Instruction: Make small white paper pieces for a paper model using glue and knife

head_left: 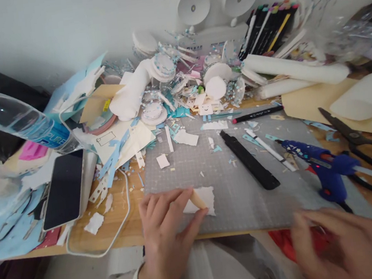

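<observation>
My left hand (pixel 169 225) is closed in a pinch, thumb and forefinger on a small cream-coloured piece of paper (pixel 197 199). Under that piece lies a white paper scrap (pixel 208 196) with wavy edges, flat at the front of the grey cutting mat (pixel 236 217). At the lower right my right hand (pixel 341 245) hangs near the mat's front edge, apart from the left. Motion smears its fingers, and I see nothing held in it. Nearest to it on the table is a blue hot glue gun (pixel 328 165) with a red light showing.
A black utility knife (pixel 249 159), a white pen (pixel 270 149) and a dark marker (pixel 257 114) lie on the mat. Scissors (pixel 355 137) rest at right. Phone (pixel 65 188), water bottle (pixel 17 119) and white cable (pixel 127 210) occupy the left; paper crafts (pixel 215 87) crowd the back.
</observation>
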Tool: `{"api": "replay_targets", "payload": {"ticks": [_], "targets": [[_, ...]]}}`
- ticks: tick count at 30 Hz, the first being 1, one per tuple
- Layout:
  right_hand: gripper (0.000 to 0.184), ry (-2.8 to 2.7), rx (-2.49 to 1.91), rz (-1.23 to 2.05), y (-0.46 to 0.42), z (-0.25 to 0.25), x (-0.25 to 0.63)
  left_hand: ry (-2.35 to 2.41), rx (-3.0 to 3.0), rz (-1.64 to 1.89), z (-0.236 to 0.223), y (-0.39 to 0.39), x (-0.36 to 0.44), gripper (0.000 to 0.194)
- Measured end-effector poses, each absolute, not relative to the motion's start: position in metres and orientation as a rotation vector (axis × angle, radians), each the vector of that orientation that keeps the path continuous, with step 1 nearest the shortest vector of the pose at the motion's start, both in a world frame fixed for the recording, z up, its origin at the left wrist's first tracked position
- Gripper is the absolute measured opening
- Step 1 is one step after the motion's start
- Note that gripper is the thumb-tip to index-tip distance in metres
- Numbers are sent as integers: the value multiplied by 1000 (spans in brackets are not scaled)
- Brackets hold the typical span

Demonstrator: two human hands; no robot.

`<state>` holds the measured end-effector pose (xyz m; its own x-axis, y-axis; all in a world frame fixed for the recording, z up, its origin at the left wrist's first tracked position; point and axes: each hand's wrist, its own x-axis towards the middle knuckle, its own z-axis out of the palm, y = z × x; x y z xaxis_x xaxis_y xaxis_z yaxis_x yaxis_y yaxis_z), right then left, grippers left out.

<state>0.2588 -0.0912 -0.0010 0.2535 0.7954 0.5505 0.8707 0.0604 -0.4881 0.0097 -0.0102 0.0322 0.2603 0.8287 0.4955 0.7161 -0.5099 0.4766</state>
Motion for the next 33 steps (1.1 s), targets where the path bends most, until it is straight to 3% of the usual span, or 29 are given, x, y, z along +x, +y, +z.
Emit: {"api": "replay_targets", "payload": {"ticks": [5,17,33], "targets": [[19,-1781,-1388,120,-61,27,196,1520,2418,1115,37,-20,18,27],[8,-1708,-1370,305,-43,38,165,1619,2421,1177,37,-25,16,25],[10,-1686,-1375,547,-35,36,161,1643,2356,1194,30,-25,13,25]]}}
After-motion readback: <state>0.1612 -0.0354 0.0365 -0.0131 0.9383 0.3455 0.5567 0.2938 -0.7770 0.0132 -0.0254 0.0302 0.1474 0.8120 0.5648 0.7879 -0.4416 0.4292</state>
